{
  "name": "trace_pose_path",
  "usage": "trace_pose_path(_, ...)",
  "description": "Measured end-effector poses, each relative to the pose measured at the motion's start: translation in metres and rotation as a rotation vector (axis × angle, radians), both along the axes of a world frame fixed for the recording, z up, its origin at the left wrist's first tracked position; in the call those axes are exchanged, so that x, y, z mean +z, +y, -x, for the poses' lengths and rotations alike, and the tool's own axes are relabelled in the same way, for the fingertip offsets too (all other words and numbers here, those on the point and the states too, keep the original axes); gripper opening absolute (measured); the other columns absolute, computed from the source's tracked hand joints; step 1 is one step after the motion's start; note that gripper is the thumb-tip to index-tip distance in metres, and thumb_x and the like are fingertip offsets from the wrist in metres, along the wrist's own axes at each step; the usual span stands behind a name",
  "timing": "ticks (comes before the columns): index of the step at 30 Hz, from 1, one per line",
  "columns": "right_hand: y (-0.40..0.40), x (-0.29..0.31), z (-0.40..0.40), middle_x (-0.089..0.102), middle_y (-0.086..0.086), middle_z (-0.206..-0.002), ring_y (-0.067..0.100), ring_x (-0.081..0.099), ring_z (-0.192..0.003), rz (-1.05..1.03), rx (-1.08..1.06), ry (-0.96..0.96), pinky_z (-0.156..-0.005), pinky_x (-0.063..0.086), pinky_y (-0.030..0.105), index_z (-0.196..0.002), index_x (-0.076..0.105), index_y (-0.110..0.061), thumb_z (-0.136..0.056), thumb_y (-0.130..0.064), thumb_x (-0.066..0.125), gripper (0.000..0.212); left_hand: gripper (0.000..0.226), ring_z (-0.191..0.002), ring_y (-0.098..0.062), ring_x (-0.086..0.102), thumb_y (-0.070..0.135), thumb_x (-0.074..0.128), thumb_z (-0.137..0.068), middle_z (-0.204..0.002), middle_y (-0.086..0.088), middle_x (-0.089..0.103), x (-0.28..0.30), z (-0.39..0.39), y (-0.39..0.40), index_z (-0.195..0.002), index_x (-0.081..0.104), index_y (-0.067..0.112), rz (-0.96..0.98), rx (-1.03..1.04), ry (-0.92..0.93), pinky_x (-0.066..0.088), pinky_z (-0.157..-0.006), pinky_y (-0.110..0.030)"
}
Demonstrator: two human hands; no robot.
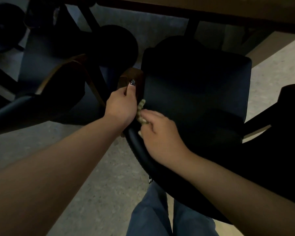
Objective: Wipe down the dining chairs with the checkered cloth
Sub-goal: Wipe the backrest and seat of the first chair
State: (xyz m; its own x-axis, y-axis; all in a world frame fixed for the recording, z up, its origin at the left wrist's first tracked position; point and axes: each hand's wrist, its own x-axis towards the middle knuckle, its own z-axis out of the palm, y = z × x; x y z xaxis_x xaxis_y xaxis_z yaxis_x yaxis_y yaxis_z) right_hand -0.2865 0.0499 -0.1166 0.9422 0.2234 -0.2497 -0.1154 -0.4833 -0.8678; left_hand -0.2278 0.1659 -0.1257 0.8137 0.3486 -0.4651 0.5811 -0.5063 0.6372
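Open floor [99, 176] left of the near chair [194, 92], neighbouring chair [54, 86] crowding alongside — table edge [211, 9] overhead

The cloth [141, 111] is a small greenish piece, bunched into a narrow crumpled strip, so its pattern is hard to see. It stands between the two hands at the left edge of the chair's seat. The chair [194, 92] has a dark padded seat and a curved dark back, with a brown wooden armrest [131, 77] on its left side. It is pushed partly under the counter.
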Motion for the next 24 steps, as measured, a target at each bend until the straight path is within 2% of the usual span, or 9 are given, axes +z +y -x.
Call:
trace_pose_path(2, -0.006, -0.005, -0.007, 0.067, 0.011, -0.111, 0.013, 0.058, -0.093, 0.004, 0.014, 0.028, -0.08, 0.04, 0.012, -0.115, 0.066, -0.003, -0.087, -0.008, 0.047, 0.034, 0.041, -0.081, -0.021, 0.057, 0.045, 0.034, -0.102, -0.084, -0.001, 0.062, -0.001, -0.001, 0.001, -0.094, 0.065, 0.018, -0.002, -0.007, 0.004, 0.037, -0.073, -0.029)
trace_pose_path(5, -0.014, -0.039, -0.039, 0.06, 0.01, -0.07, 0.016, 0.049, -0.052, 0.067, -0.082, 0.401, -0.048, 0.037, 0.026, -0.096, 0.07, -0.004, -0.092, -0.014, 0.049, 0.024, 0.045, -0.071, -0.019, 0.057, 0.048, 0.034, -0.102, -0.075, -0.001, 0.06, -0.002, -0.001, 0.002, -0.08, 0.061, 0.018, 0.0, -0.008, 0.011, 0.038, -0.062, -0.03)
trace_pose_path(7, -0.016, -0.063, -0.045, 0.051, 0.01, -0.063, 0.016, 0.043, -0.047, 0.02, -0.136, 0.651, -0.043, 0.032, 0.02, -0.075, 0.06, -0.005, -0.096, -0.015, 0.043, 0.029, 0.046, -0.064, -0.014, 0.057, 0.049, 0.035, -0.101, -0.071, 0.001, 0.059, -0.003, -0.001, 0.002, -0.075, 0.06, 0.021, 0.008, 0.001, 0.01, 0.037, -0.054, -0.027)
trace_pose_path(9, -0.016, -0.077, -0.043, 0.047, 0.009, -0.061, 0.017, 0.041, -0.048, 0.022, -0.119, 0.716, -0.043, 0.03, 0.018, -0.067, 0.053, -0.009, -0.097, -0.013, 0.042, 0.032, 0.045, -0.062, -0.01, 0.057, 0.05, 0.035, -0.101, -0.07, 0.003, 0.06, -0.003, -0.001, 0.002, -0.076, 0.06, 0.023, 0.013, 0.007, 0.012, 0.037, -0.05, -0.025)
trace_pose_path(12, -0.011, -0.08, -0.049, 0.055, 0.01, -0.064, 0.021, 0.051, -0.055, 0.086, -0.088, 0.588, -0.056, 0.04, 0.028, -0.071, 0.061, -0.007, -0.095, -0.014, 0.045, 0.029, 0.045, -0.065, -0.012, 0.059, 0.051, 0.035, -0.101, -0.072, 0.002, 0.062, -0.005, -0.001, 0.003, -0.079, 0.062, 0.022, 0.021, 0.01, 0.009, 0.038, -0.052, -0.026)
trace_pose_path(16, 0.0, -0.06, -0.052, 0.052, 0.002, -0.062, 0.016, 0.048, -0.054, 0.05, -0.15, 0.518, -0.046, 0.035, 0.021, -0.063, 0.053, -0.019, -0.097, -0.022, 0.044, 0.035, 0.046, -0.065, -0.012, 0.056, 0.051, 0.036, -0.101, -0.072, 0.002, 0.06, -0.006, -0.002, 0.003, -0.074, 0.059, 0.022, 0.012, 0.011, 0.001, 0.036, -0.054, -0.027)
trace_pose_path(18, 0.002, -0.043, -0.043, 0.057, 0.005, -0.073, 0.019, 0.052, -0.066, 0.124, -0.105, 0.451, -0.049, 0.035, 0.023, -0.072, 0.058, -0.016, -0.096, -0.019, 0.043, 0.029, 0.046, -0.066, -0.014, 0.055, 0.05, 0.035, -0.101, -0.073, 0.001, 0.059, -0.006, -0.003, 0.003, -0.072, 0.057, 0.021, 0.002, 0.004, 0.001, 0.036, -0.055, -0.028)
trace_pose_path(21, 0.001, -0.003, -0.012, 0.067, 0.009, -0.095, 0.024, 0.06, -0.085, 0.115, -0.075, 0.214, -0.067, 0.043, 0.026, -0.096, 0.069, -0.008, -0.092, -0.014, 0.043, 0.027, 0.046, -0.065, -0.014, 0.052, 0.05, 0.034, -0.101, -0.072, 0.001, 0.056, -0.007, -0.002, 0.003, -0.072, 0.055, 0.02, -0.015, -0.01, 0.004, 0.035, -0.056, -0.028)
trace_pose_path(24, 0.007, 0.024, 0.007, 0.059, 0.005, -0.091, 0.018, 0.053, -0.083, 0.083, -0.005, 0.033, -0.067, 0.032, 0.023, -0.086, 0.062, -0.006, -0.09, -0.01, 0.042, 0.021, 0.045, -0.068, -0.018, 0.051, 0.048, 0.034, -0.102, -0.072, 0.0, 0.054, -0.006, -0.002, 0.002, -0.074, 0.054, 0.019, -0.015, -0.018, 0.002, 0.036, -0.06, -0.028)
